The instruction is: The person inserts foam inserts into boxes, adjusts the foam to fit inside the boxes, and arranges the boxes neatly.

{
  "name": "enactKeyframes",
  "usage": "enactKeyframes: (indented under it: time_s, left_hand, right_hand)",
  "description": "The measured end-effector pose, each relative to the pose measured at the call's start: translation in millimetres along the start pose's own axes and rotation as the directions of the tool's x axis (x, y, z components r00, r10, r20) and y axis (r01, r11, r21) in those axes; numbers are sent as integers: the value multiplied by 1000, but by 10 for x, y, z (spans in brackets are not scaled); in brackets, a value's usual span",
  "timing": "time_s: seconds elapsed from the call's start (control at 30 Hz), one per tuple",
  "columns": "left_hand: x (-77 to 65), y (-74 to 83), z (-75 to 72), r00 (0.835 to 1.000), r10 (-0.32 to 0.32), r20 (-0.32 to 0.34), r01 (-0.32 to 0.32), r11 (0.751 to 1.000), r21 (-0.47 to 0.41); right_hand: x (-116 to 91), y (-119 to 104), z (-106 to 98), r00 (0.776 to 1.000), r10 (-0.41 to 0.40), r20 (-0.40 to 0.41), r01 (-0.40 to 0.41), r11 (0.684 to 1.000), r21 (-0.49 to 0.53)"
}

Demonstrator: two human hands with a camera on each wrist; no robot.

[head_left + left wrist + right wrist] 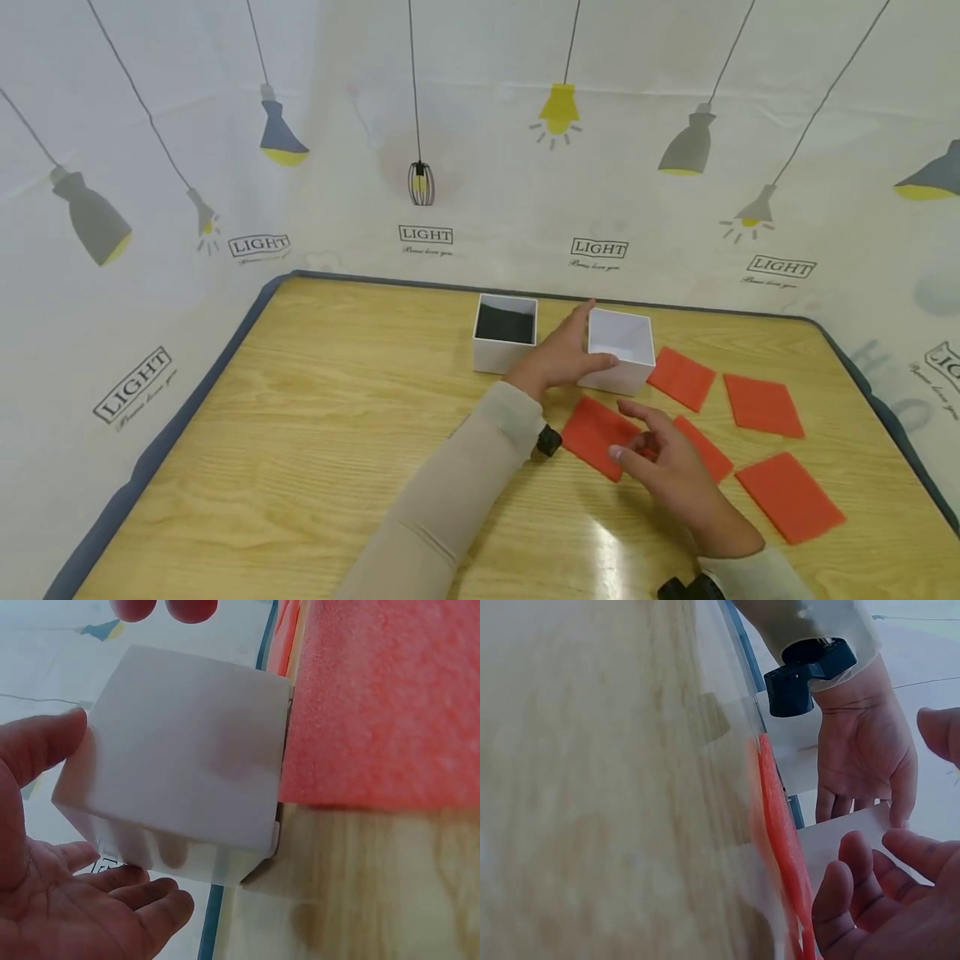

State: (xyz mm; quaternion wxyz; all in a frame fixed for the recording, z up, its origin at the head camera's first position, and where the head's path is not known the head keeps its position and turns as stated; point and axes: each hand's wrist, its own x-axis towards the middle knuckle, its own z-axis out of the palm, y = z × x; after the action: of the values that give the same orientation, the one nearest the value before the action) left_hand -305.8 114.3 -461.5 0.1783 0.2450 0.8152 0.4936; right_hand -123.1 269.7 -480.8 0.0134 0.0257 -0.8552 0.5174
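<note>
A white open-topped box (615, 375) stands near the table's back edge. My left hand (566, 354) is along its left side, thumb over the near rim. In the left wrist view the left hand's fingers (161, 911) lie nearly straight beside the white box (180, 742). My right hand (671, 467) hovers over a thin red square sheet (592, 433), thumb and index finger apart. In the right wrist view its fingers (840, 889) are loosely bent with nothing between them.
Several more red square sheets lie to the right, one (765, 406) near the back and one (791, 498) nearer. A second white box (501, 357), holding dark sheets (507, 323), stands left of the first. A lamp-printed curtain (480, 200) surrounds the wooden table (315, 400).
</note>
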Motion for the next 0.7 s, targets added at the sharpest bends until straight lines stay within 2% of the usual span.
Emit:
enactKeyframes:
  time_s: [0.2, 0.43, 0.53, 0.7]
  left_hand:
    - [17, 19, 5, 1000, -3, 4, 4, 1000, -27]
    - [47, -40, 33, 999, -24, 26, 29, 981, -192]
    - [55, -55, 38, 999, -21, 29, 27, 974, -225]
    - [64, -72, 39, 1000, -18, 18, 22, 971, -237]
  right_hand:
    - [-1, -42, -13, 1000, 26, -14, -27, 997, -76]
    - [34, -62, -65, 991, 134, 13, -128, 968, -217]
    - [52, -51, -88, 988, 153, 17, -139, 936, -324]
    - [82, -27, -83, 987, 156, 29, -117, 838, -532]
